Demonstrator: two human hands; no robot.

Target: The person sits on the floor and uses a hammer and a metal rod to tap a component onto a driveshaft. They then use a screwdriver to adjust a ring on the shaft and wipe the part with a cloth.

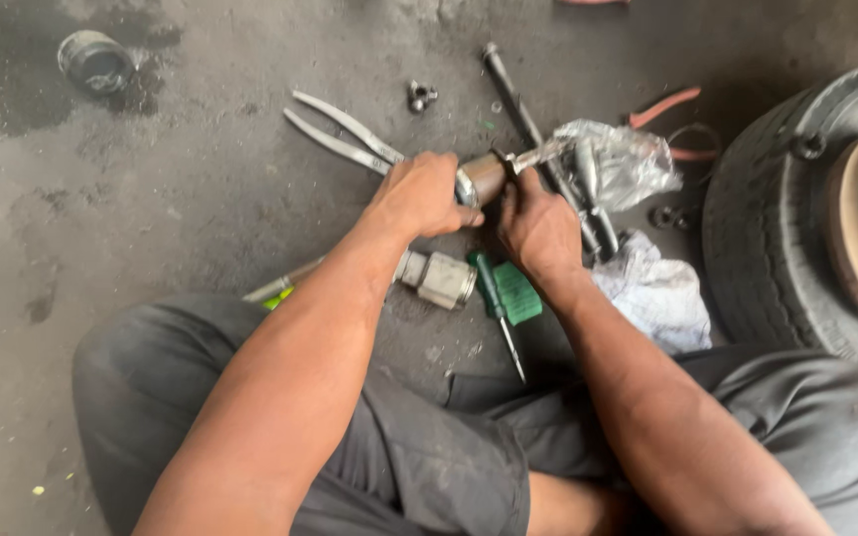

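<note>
My left hand (419, 196) grips a brownish metal cylinder part (487, 175) from its left side, holding it above the concrete floor. My right hand (538, 226) closes on the same part from the right, fingers at its front end where a small metal stub sticks out. Just below the hands lie a silver metal cylinder (439, 278) and a green-handled screwdriver (497, 298). Long silver pliers (345, 134) lie on the floor behind my left hand.
A tyre on a wheel (796, 228) stands at the right. A crumpled plastic bag (623, 159), a white rag (657, 293), a dark rod (518, 104), a small metal fitting (420, 95) and a dark round cap (97, 62) lie on the stained floor. My knees fill the foreground.
</note>
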